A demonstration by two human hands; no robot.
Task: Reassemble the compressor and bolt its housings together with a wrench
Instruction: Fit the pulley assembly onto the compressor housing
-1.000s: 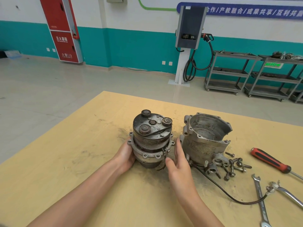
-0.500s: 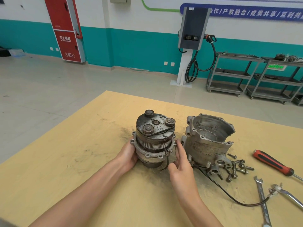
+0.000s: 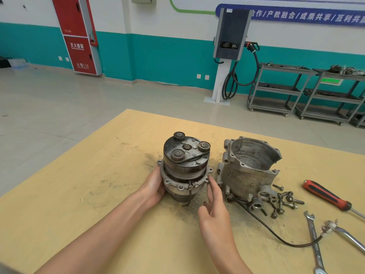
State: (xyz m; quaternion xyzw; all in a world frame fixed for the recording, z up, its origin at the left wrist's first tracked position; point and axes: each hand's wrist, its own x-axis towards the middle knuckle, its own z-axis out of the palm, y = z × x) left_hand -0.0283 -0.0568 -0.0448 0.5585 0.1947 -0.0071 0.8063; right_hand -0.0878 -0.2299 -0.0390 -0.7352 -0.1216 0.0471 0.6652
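Both hands, left hand (image 3: 155, 186) and right hand (image 3: 214, 211), flank the compressor (image 3: 185, 167).

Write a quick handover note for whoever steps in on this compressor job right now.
Left hand: gripping the left side of the pulley half, which stands upright on the table.
Right hand: fingers straight, fingertips at the flange on the pulley half's right side.
Empty housing: standing just right of the pulley half, separate from it.
Bolts: loose in a pile by the housing's base.
Wrench and screwdriver: lying untouched at the right of the table.
Done: nothing joined yet.
Left: mate the two halves, fit the bolts, tighten with the wrench.
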